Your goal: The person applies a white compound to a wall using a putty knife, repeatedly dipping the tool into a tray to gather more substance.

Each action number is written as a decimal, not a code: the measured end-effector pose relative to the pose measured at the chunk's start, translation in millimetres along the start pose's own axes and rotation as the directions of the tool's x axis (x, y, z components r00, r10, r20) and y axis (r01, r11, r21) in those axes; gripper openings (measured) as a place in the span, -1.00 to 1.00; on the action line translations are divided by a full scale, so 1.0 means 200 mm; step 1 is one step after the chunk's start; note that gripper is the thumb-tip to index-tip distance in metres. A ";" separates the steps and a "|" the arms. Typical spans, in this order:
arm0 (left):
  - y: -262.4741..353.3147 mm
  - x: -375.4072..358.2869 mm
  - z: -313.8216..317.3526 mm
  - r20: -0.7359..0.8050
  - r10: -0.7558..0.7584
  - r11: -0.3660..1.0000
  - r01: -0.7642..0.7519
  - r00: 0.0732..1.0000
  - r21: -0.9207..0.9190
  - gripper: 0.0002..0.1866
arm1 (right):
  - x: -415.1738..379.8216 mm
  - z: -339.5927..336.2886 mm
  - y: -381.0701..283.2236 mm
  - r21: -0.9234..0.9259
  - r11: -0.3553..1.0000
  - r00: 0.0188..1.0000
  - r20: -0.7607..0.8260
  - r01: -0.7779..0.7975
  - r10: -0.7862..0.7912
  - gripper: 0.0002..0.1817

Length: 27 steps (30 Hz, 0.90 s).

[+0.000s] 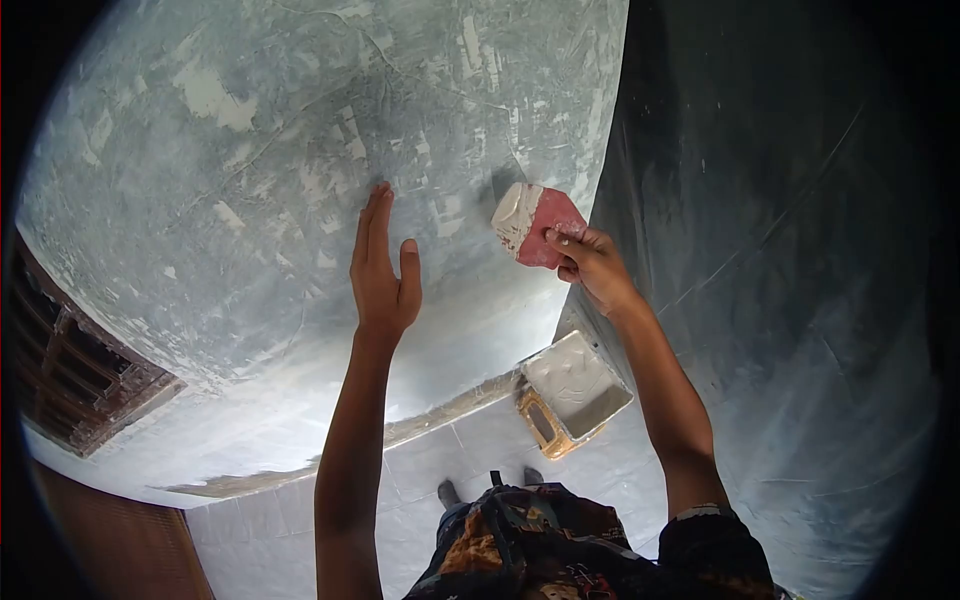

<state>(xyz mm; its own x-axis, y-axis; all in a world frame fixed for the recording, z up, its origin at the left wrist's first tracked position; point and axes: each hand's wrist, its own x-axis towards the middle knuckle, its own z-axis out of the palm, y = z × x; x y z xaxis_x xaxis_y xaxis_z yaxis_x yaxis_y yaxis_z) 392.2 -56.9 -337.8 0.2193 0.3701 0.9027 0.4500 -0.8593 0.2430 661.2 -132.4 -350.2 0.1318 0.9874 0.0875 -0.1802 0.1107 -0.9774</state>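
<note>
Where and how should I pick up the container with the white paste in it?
Probably by the yellowish handle on its near-left side, coming from there with your empty left hand. The handle's gap gives fingers room to wrap; the container's wide open top shows white paste, so keep it level.

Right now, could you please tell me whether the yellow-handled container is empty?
Not empty: pale paste with a ridged surface shows inside the container; I cannot tell its depth.
</note>
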 end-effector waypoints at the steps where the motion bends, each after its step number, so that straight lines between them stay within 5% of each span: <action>1: 0.03 -0.05 0.07 0.017 -0.019 1.000 0.019 1.000 0.005 -0.48 | -0.01 -0.05 0.06 0.003 1.000 0.999 -0.035 0.014 -0.014 -0.80; 11: 0.17 -0.56 0.61 0.253 -0.272 0.941 0.311 0.929 -0.131 -0.49 | -0.16 -0.45 0.63 0.086 0.970 0.973 -0.022 -0.227 0.230 -0.64; 14: 0.19 -0.77 0.75 0.401 -0.420 0.860 0.498 0.814 -0.110 -0.41 | -0.19 -0.57 0.88 0.091 0.930 0.929 -0.074 -0.355 0.362 -0.66; 20: 0.14 -1.18 0.94 0.525 -0.518 0.789 0.614 0.675 -0.011 -0.47 | -0.28 -0.79 1.51 0.088 0.863 0.854 -0.127 -0.497 0.504 -0.68; 23: 0.13 -1.39 0.99 0.563 -0.561 0.750 0.661 0.608 0.034 -0.51 | -0.35 -0.89 1.86 -0.032 0.832 0.819 -0.202 -0.553 0.537 -0.75; 25: 0.13 -1.52 1.02 0.591 -0.582 0.721 0.691 0.558 0.058 -0.51 | -0.41 -0.93 2.11 -0.521 0.664 0.839 -0.243 -0.536 0.487 -0.80; 26: 0.13 -1.58 1.02 0.592 -0.602 0.700 0.711 0.536 0.067 -0.51 | -0.45 -0.92 2.24 -0.686 0.614 0.919 -0.244 -0.390 0.311 -0.77; 27: 0.12 -1.63 1.02 0.592 -0.619 0.680 0.730 0.516 0.075 -0.51 | -0.49 -0.92 2.36 -0.683 0.610 0.912 -0.244 -0.402 0.329 -0.77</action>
<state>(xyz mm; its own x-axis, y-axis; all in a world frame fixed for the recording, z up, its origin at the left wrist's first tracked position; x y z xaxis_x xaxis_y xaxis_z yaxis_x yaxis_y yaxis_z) 508.5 -126.7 -699.0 0.3474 0.9318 0.1051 0.5306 -0.2877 0.7973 741.9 -197.5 -854.8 0.2989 0.9096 -0.2886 0.5029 -0.4071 -0.7625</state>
